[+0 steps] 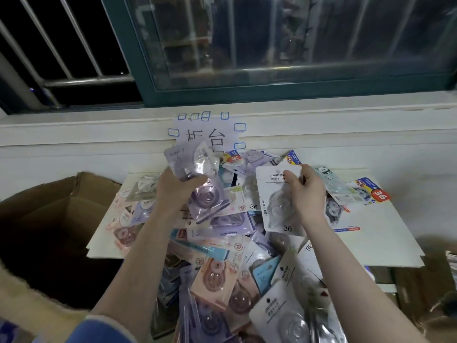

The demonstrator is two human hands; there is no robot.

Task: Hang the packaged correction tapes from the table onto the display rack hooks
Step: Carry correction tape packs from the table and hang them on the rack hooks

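Observation:
A heap of packaged correction tapes [222, 258] in purple, pink, blue and white covers the middle of a white table [371, 238]. My left hand [173, 189] is shut on a bunch of purple packs [197, 174], lifted above the heap. My right hand [308, 189] pinches the top of a white pack [277, 206] marked 36 and holds it upright over the pile. No display rack or hooks are in view.
An open cardboard box [49, 219] stands left of the table. A paper sign [205, 134] is taped to the white wall under a window sill [321, 112]. More packs [366, 191] lie at the table's far right. Boxes [420, 288] sit low at the right.

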